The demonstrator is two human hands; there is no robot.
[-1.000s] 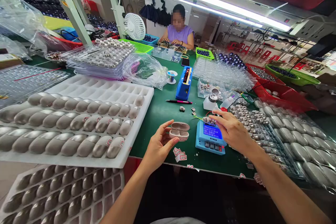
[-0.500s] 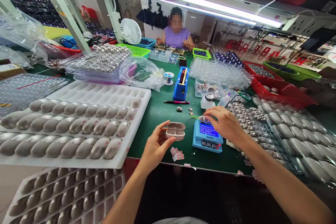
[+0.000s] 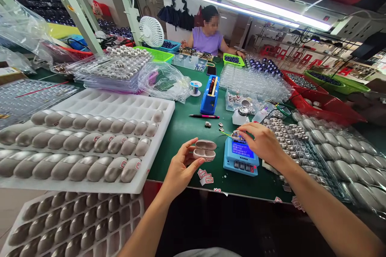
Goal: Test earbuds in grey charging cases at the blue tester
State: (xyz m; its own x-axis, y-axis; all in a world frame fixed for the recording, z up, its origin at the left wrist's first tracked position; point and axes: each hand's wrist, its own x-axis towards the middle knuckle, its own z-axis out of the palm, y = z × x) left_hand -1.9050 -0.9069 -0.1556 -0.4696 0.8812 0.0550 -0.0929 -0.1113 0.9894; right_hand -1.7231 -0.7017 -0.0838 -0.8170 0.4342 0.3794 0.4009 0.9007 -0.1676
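My left hand point(image 3: 181, 168) grips an opened earbud charging case point(image 3: 205, 153), its lid tipped back and its two inner hollows facing up. A red-and-white label shows low on the case's front. At the top edge of a blue tester point(image 3: 240, 164) with a lit screen, my right hand point(image 3: 261, 138) has its fingertips closed on a small shiny earbud point(image 3: 237, 135); the fingers partly hide it. Yellow and green wires run to that spot from the left. Several small labels point(image 3: 206, 177) lie in front of the case. A few small earbud pieces point(image 3: 208, 124) rest behind it.
A white foam tray point(image 3: 157, 144) of grey cases stands left, another tray below it. Clear trays point(image 3: 328, 128) of cases and earbuds lie right. A pen point(image 3: 204, 116), blue tape dispenser point(image 3: 210, 94) and pump bottle point(image 3: 240, 116) stand behind. A person sits across the table.
The tester's screen text has changed. My hands keep their holds on the case and at the tester. The person across has turned their head and reached an arm toward the green basket.
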